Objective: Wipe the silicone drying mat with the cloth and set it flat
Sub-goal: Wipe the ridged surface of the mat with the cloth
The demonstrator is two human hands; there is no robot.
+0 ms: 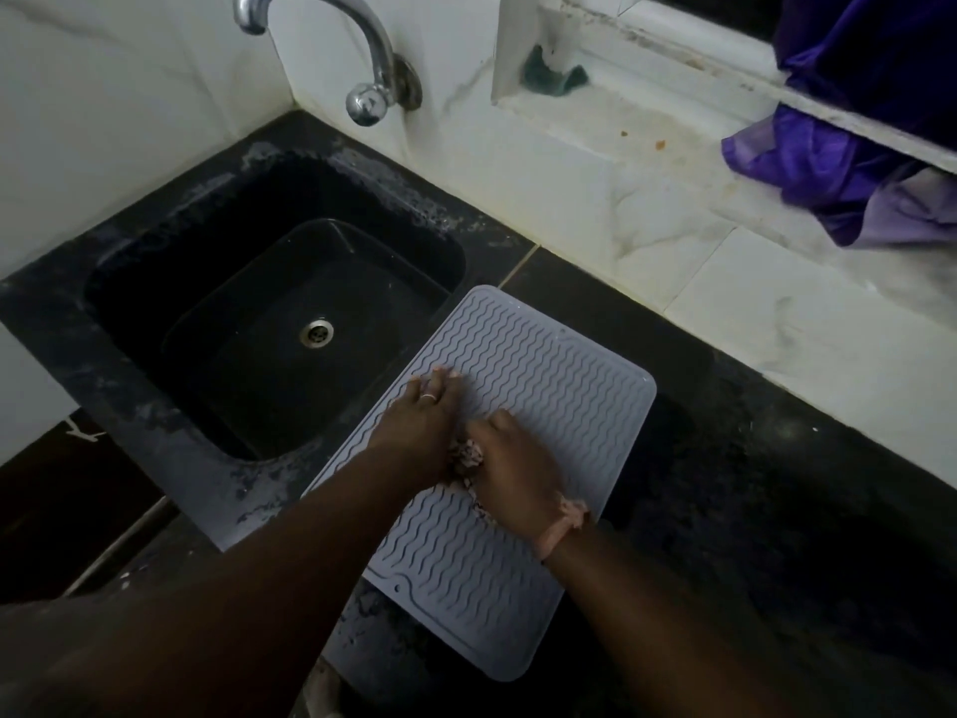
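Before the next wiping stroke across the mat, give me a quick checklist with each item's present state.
1. Silicone drying mat lies flat on the black counter: ok, though its left edge overhangs the sink rim slightly.
2. Left hand steadies the mat, fingers spread flat: ok.
3. Right hand grips the cloth: ok, cloth bunched and mostly hidden.
4. Far half of the mat free of objects for the stroke: ok.
5. Mat surface clean or wet: cannot tell, the light is dim.
6. Tap running: cannot tell.
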